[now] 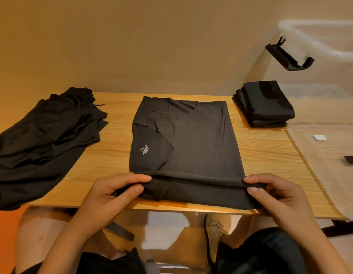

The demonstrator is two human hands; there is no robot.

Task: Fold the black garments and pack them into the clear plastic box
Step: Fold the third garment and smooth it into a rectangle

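T-shirt feel: the black T-shirt (191,135) looks soft, thin and light; it will flop and slip out of its fold if let go
Where to hold: best at the two ends of the near folded edge, so the fold stays straight
Left hand: the left hand (116,194) pinches the left end of that edge, thumb under, fingers on top
Right hand: the right hand (274,194) pinches the right end the same way
T-shirt look: dark and smooth; sides tucked in to make a long shape; small white size print near the neck
Where it is: flat in the middle of the wooden counter (270,155); its near edge is lifted a little
Other clothes: a messy pile of black garments (43,135) lies to the left; a neat folded stack (266,103) sits to the right by the clear plastic box (330,46); I cannot tell if it is inside
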